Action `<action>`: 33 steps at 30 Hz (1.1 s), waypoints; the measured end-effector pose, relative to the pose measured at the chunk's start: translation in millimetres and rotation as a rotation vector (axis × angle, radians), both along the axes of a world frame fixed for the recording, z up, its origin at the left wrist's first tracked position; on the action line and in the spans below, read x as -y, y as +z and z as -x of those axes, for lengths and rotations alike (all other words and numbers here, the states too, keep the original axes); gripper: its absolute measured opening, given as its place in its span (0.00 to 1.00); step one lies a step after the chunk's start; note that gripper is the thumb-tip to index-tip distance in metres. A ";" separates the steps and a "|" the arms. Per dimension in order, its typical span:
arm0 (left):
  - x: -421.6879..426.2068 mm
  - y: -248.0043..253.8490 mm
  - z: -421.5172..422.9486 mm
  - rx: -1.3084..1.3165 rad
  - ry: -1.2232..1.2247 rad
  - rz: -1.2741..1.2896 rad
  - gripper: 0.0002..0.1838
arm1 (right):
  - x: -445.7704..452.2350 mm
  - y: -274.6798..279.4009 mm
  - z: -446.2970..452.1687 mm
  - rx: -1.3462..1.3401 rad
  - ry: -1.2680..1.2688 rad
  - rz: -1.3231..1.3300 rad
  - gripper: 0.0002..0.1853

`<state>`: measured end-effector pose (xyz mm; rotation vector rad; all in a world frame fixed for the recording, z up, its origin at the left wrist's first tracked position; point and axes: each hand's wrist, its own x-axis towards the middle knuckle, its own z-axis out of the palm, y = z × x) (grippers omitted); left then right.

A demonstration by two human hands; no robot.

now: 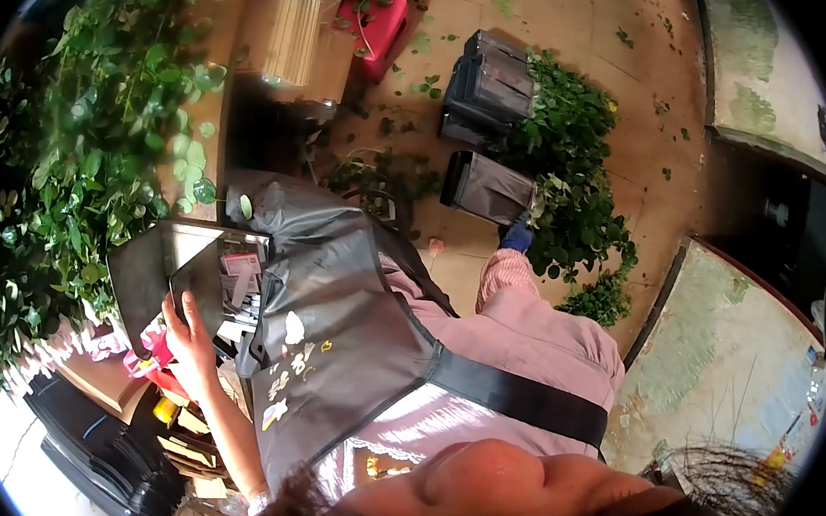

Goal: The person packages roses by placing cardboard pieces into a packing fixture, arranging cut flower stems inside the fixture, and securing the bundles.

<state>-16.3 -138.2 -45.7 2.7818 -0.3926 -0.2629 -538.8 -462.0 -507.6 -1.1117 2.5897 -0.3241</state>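
Observation:
My left hand [191, 342] is bare. Its fingers lie along the edge of a dark, flat sheet [200, 275] and appear to grip it. A second dark panel [135, 280] is beside that sheet. In a blue glove, my right hand [519, 234] reaches down to a leafy bundle wrapped in dark plastic [489, 188] and closes on its near edge, by the leaves. The fingertips there are partly hidden. Green foliage [571, 222] spills out of the wrapped end. Another group of wrapped bundles [493, 80] lies just beyond it.
Leafy stems [84, 125] are heaped along the left. An open box of small items [242, 278] sits by my apron [330, 319]. A red stool [377, 32] stands farther off, on a tiled floor [634, 43] with scattered leaves. Black sheets [97, 447] are stacked at lower left.

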 end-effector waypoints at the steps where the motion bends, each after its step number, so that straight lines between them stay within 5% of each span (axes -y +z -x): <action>1: -0.1 -0.4 1.3 -0.014 0.017 0.013 0.35 | -4.5 -0.8 0.8 -0.023 -0.011 -0.073 0.32; 11: -1.0 15.3 14.2 -0.046 -0.032 0.076 0.27 | 9.3 30.1 -107.5 0.647 0.377 -0.746 0.18; 15: -16.1 14.4 18.6 -0.095 0.048 0.321 0.22 | 39.1 52.1 -186.0 0.852 0.609 -0.598 0.14; 17: -21.2 23.8 25.6 -0.057 0.088 0.339 0.20 | 65.1 49.4 -233.9 0.806 0.996 -0.276 0.16; 18: -31.3 15.0 25.4 -0.005 0.081 0.448 0.19 | 68.8 97.6 -270.0 0.908 1.180 -0.056 0.16; 19: -44.3 2.5 23.9 0.064 0.077 0.551 0.19 | 81.5 111.5 -301.7 1.469 0.931 -0.382 0.14; 21: -56.7 6.8 20.8 0.183 0.120 0.541 0.16 | 69.1 218.3 -380.0 1.558 1.213 -0.289 0.15; 25: -73.4 25.1 18.4 0.400 0.223 0.557 0.09 | -4.7 412.5 -483.2 1.483 1.809 -0.220 0.15; 29: -124.7 39.3 15.5 0.563 0.340 0.483 0.09 | -106.4 501.9 -526.4 1.652 2.269 -0.377 0.16; 31: -164.0 49.1 6.2 0.665 0.392 0.469 0.11 | -143.5 520.4 -544.1 1.323 2.736 -0.202 0.18; 33: -216.1 83.1 -8.4 0.885 0.410 0.230 0.14 | -184.1 521.5 -553.7 1.301 2.914 -0.169 0.16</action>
